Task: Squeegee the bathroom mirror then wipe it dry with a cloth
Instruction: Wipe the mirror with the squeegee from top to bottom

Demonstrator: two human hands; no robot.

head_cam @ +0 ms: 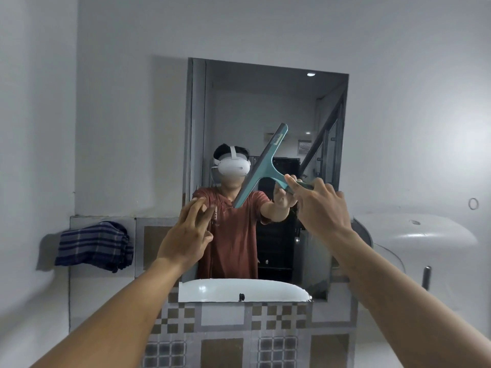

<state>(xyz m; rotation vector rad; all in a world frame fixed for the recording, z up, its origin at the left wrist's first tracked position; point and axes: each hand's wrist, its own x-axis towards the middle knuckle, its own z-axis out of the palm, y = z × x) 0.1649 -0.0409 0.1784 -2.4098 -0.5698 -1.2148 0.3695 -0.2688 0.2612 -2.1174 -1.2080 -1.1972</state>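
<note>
- Your right hand point(322, 208) is doing the work. Its fingers are wrapped round the handle of the squeegee point(261, 166), with the arm stretched forward and up.
- Your left hand point(186, 235) holds nothing. Its fingers point(198, 208) are straight and fanned, raised before the lower left part of the glass. You cannot tell from here whether they touch it.
- The squeegee's blade lies on a slant: its low end points toward your left hand, its high end up to the right, and the handle runs down-right into your grip.
- The blade sits over the middle of the mirror point(265, 102). Whether its rubber edge is against the glass is not clear.
- As a judgement, the next stroke depends on that slant. You would likely need to turn your wrist to square the blade before pulling it across.
- The cloth point(95, 245) lies folded on the ledge left of the mirror, well apart from the squeegee and nearer your free left hand.
</note>
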